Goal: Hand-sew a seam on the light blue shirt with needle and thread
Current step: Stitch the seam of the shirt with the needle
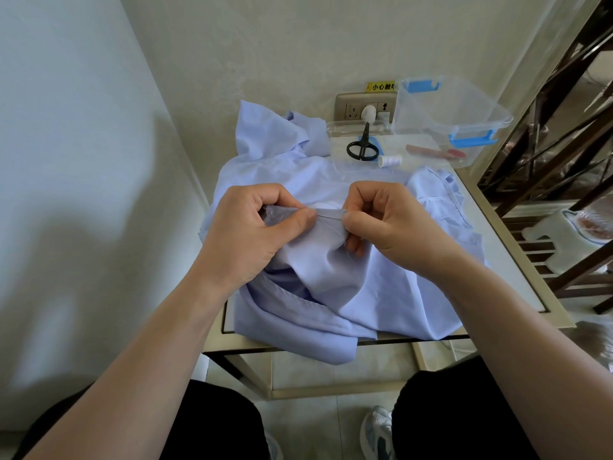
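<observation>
Pale-blue shirt [348,287] fold runs left-right, pulled tight. Curled left hand [252,234] and right hand [391,220] each pinch one end.

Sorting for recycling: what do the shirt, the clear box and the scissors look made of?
Shirt: thin matte woven cloth, perhaps cotton; soft creases. Clear box: glossy hard plastic; fully see-through. Scissors: black handles, likely plastic or coated metal; blades too small to tell.

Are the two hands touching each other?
Apart. The head view shows the left hand and right hand each pinching the light blue shirt, with a strip of fabric showing between them.
</observation>
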{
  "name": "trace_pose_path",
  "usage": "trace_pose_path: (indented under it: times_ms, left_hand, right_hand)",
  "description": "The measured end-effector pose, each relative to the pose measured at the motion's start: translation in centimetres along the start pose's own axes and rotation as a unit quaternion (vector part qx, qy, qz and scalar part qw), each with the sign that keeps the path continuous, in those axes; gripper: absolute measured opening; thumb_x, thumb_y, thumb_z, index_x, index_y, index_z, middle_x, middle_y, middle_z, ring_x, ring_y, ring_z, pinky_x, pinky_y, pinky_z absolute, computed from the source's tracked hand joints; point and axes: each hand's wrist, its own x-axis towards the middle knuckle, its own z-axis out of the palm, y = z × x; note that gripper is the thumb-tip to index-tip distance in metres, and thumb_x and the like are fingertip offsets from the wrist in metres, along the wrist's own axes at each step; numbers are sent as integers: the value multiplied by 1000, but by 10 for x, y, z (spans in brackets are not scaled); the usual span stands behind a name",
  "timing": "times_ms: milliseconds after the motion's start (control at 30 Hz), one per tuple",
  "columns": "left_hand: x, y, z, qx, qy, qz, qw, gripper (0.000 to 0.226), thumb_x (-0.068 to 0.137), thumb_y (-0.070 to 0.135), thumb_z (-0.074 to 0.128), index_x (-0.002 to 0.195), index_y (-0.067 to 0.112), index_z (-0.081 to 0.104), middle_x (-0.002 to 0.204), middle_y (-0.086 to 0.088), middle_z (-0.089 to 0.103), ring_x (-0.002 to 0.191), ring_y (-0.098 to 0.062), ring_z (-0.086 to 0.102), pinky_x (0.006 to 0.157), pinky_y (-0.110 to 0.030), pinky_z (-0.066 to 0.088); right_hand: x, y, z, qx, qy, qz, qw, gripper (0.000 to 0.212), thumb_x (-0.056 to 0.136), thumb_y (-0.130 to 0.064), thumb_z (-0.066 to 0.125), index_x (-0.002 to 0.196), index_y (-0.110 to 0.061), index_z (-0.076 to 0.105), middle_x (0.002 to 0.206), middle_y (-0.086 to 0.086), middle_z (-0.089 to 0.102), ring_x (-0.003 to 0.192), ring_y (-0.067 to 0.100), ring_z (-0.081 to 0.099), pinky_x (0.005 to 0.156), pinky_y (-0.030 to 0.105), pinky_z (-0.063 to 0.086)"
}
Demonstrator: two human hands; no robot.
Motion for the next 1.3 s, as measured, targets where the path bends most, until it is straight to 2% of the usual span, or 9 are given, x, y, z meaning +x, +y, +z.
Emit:
trace_pose_path:
  times_ms: [233, 367, 467, 700, 900, 1067, 1200, 1300]
  left_hand:
    - [-1, 0, 3, 2, -5, -5, 1000, 14, 82, 22, 78, 70, 19, 71, 62, 4, 68, 60, -7, 59, 59, -19, 46]
    - [1, 0, 2, -12, 13, -13, 1000, 13, 84, 19, 75, 72, 20, 71, 63, 13, 67, 62, -1, 59, 62, -15, 44]
    - [2, 2, 1, -41, -2, -39, 998, 10, 86, 17, 73, 77, 21, 74, 69, 13, 70, 69, 1, 63, 66, -13, 46]
    - [2, 5, 0, -101, -18, -61, 993, 13, 88, 12, 69, 78, 18, 75, 72, 10, 71, 75, -4, 63, 75, -21, 47]
    - [2, 6, -2, -134, -52, -70, 987, 24, 89, 8, 65, 72, 21, 76, 74, 7, 72, 77, -4, 64, 74, -16, 47]
    - [3, 4, -4, -161, -90, -81, 980, 13, 81, 22, 66, 74, 23, 78, 79, 4, 73, 81, -7, 65, 77, -18, 48]
    - [2, 5, -4, -190, -108, -99, 971, 4, 77, 21, 75, 75, 21, 78, 80, 1, 73, 81, -9, 66, 76, -19, 50]
    - [3, 5, -4, -221, -115, -115, 962, 13, 75, 24, 68, 77, 17, 78, 82, -3, 73, 82, -11, 67, 75, -19, 51]
  right_hand:
    - [-1, 2, 2, -9, 4, 1, 1000, 28, 85, 9, 53, 64, -9, 49, 51, -1, 59, 50, 12, 58, 53, 20, 48]
    - [-1, 0, 1, 1, 13, -13, 1000, 15, 78, -4, 53, 64, -9, 49, 51, -1, 58, 50, 12, 58, 52, 21, 48]
    - [-1, 0, -2, 28, 10, -23, 999, 11, 77, -7, 52, 66, -8, 49, 53, 0, 59, 51, 11, 58, 53, 20, 48]
    - [0, 4, -7, 93, -24, -16, 995, 10, 84, -11, 53, 74, -8, 52, 58, -1, 61, 56, 14, 59, 59, 22, 48]
    - [-1, 9, -11, 138, -61, -10, 988, 10, 88, -12, 54, 78, -9, 54, 65, 3, 63, 61, 17, 58, 62, 23, 49]
    - [-2, 11, -13, 143, -70, -10, 987, 11, 89, -14, 54, 80, -7, 53, 66, 4, 62, 61, 17, 58, 63, 23, 49]
    - [-2, 11, -14, 140, -75, -12, 987, 11, 90, -14, 55, 80, -7, 53, 65, 4, 60, 59, 14, 59, 61, 22, 48]
    - [-2, 11, -15, 148, -84, -11, 985, 12, 90, -15, 55, 81, -8, 54, 65, 5, 58, 59, 14, 58, 61, 23, 48]
